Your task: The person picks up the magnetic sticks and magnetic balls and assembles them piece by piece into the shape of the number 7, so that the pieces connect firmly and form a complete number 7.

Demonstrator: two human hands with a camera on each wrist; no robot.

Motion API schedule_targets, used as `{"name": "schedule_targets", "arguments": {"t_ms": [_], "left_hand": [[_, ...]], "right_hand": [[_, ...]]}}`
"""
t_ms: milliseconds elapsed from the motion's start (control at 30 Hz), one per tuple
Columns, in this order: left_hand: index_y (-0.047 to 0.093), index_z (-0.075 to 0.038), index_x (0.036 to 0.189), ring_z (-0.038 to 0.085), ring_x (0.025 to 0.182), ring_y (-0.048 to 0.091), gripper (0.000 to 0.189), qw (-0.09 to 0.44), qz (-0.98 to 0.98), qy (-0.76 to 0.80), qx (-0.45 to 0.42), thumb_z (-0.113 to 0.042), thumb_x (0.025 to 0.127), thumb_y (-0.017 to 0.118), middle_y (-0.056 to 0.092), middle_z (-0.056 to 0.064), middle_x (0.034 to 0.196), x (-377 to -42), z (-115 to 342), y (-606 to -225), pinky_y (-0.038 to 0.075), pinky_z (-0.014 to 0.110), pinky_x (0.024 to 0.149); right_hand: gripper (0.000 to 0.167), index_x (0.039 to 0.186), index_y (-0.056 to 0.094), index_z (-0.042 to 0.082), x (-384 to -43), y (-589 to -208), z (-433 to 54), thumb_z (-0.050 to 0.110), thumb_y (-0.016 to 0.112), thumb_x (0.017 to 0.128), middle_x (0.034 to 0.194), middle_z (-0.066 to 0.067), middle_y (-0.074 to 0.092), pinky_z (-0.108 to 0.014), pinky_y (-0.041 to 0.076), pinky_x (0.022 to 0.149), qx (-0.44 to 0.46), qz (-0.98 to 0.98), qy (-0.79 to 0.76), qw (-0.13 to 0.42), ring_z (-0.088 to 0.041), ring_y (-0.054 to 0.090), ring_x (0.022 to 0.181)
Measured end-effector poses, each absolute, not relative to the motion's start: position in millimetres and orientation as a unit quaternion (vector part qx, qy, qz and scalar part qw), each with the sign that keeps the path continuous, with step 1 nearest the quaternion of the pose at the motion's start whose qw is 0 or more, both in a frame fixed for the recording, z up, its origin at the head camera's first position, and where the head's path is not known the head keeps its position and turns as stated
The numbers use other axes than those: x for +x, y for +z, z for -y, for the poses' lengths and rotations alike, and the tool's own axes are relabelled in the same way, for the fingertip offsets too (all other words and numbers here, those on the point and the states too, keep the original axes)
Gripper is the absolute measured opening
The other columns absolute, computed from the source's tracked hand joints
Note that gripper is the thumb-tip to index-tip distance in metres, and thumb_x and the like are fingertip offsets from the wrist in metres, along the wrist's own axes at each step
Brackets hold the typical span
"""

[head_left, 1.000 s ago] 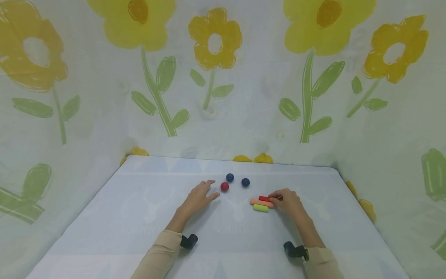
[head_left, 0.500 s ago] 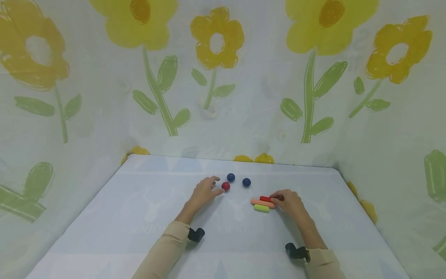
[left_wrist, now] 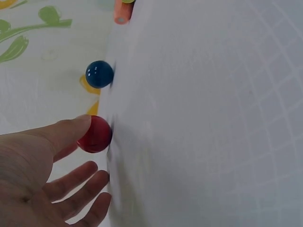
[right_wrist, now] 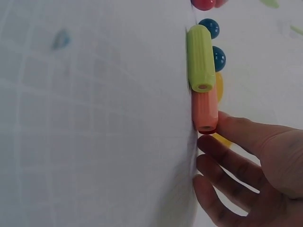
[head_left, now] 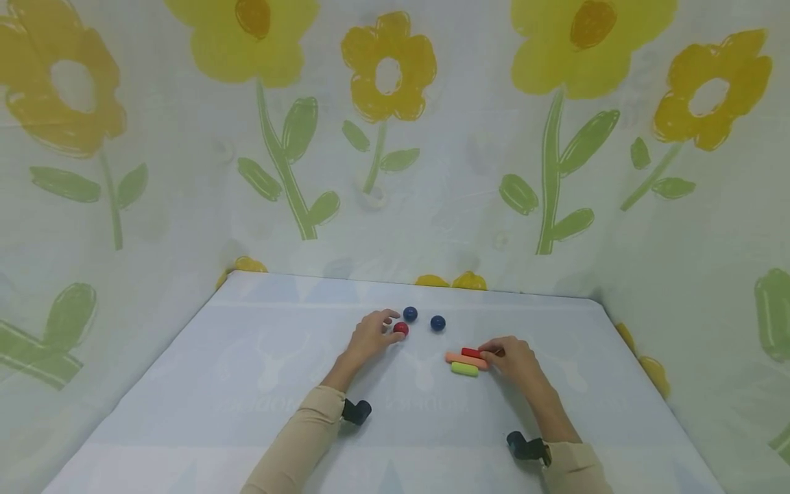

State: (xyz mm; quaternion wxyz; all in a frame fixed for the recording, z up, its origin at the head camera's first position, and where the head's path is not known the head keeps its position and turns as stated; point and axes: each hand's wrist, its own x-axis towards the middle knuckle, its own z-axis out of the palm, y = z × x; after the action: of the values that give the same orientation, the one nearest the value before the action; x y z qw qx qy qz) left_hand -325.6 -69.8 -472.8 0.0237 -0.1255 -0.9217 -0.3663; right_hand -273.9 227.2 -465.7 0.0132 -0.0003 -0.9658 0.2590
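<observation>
My left hand (head_left: 372, 333) curves around a glossy red ball (left_wrist: 96, 135) on the table, the thumb pressed against its side. Its index finger is partly hidden behind the ball in the left wrist view. At the right, my right hand (head_left: 513, 357) pinches the end of a short red stick (head_left: 471, 353) between thumb and fingertips. That stick lies beside a longer orange stick (head_left: 466, 361) and a short, ridged yellow-green stick (right_wrist: 200, 57), all side by side. In the right wrist view the red stick is almost wholly hidden.
Two dark blue balls stand just beyond the red one, a left ball (head_left: 410, 313) and a right ball (head_left: 437, 323). The white table (head_left: 271, 425) ends at a back edge against a flower-printed curtain (head_left: 457, 171). Each wrist wears a small black camera.
My left hand has moved right and slightly away from me, and its thumb and fingers have come around the red ball. My right hand keeps its place at the red stick.
</observation>
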Motion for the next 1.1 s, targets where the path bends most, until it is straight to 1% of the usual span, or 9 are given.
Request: {"name": "schedule_targets", "arguments": {"t_ms": [267,433,667,900,1100], "left_hand": [[0.066,-0.016,0.121,0.025,0.103,0.064,0.036,0.030,0.920,-0.368,-0.130,-0.026,0.087,0.074,0.067,0.009,0.116,-326,65,-474,0.053,0.041,0.089],[0.066,-0.017,0.119,0.025,0.103,0.063,0.032,0.028,0.921,-0.369,-0.123,-0.024,0.088,0.074,0.067,0.009,0.115,-325,62,-474,0.053,0.041,0.091],[0.067,-0.017,0.119,0.023,0.102,0.062,0.033,0.030,0.924,-0.364,-0.115,-0.023,0.087,0.074,0.068,0.007,0.114,-326,60,-475,0.053,0.040,0.091],[0.067,-0.016,0.118,0.023,0.101,0.062,0.033,0.036,0.924,-0.364,-0.108,-0.020,0.087,0.075,0.069,0.007,0.112,-326,58,-475,0.052,0.040,0.091],[0.067,-0.015,0.116,0.022,0.100,0.063,0.032,0.043,0.927,-0.354,-0.115,-0.017,0.085,0.075,0.070,0.007,0.111,-324,57,-479,0.053,0.040,0.090]], "right_hand": [[0.019,0.106,0.075,0.007,-274,-465,-229,0.016,0.071,0.089,0.098,-0.008,0.073,-0.035,0.054,0.077,0.002,0.965,0.263,0.010,-0.018,0.058,0.084],[0.017,0.104,0.076,0.008,-275,-465,-231,0.016,0.071,0.089,0.096,-0.007,0.073,-0.034,0.053,0.076,0.014,0.964,0.264,0.019,-0.018,0.058,0.083],[0.017,0.104,0.076,0.007,-276,-467,-232,0.016,0.071,0.089,0.097,-0.008,0.073,-0.035,0.054,0.077,0.019,0.963,0.269,0.027,-0.018,0.059,0.083],[0.019,0.105,0.075,0.007,-277,-466,-232,0.017,0.071,0.090,0.100,-0.009,0.073,-0.037,0.055,0.080,0.012,0.963,0.270,0.020,-0.019,0.060,0.086],[0.018,0.104,0.075,0.006,-274,-469,-232,0.015,0.071,0.089,0.098,-0.009,0.073,-0.037,0.055,0.079,0.015,0.960,0.280,0.017,-0.019,0.060,0.085]]}}
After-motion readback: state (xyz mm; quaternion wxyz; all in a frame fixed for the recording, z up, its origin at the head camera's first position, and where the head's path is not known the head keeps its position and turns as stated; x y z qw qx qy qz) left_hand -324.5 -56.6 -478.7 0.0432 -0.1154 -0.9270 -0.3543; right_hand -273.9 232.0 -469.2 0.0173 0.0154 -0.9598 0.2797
